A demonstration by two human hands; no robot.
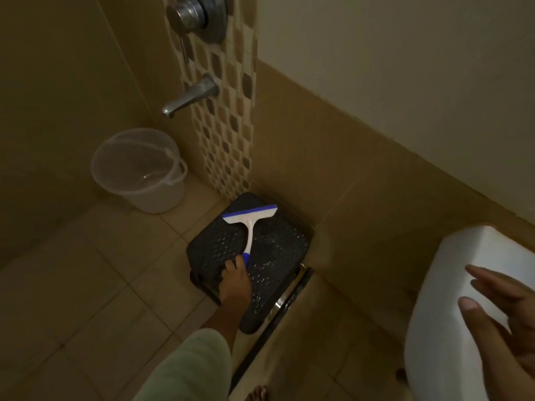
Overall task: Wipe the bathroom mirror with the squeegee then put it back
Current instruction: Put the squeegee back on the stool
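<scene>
A white squeegee [248, 224] with a blue rubber edge and a blue handle tip lies on top of a black perforated plastic stool [275, 256] in the corner of the bathroom floor. My left hand [235, 280] reaches down onto the stool and its fingers are curled around the blue end of the squeegee's handle. My right hand [503, 316] hovers at the lower right, fingers spread and straight, over the white toilet tank [451, 273], holding nothing. No mirror is in view.
A translucent bucket [139, 169] stands on the tiled floor at the left, below a metal tap [191, 95] and a round shower valve [197, 15] on the mosaic wall strip. A low metal threshold [275, 322] runs past the stool. My foot [256, 393] shows at the bottom.
</scene>
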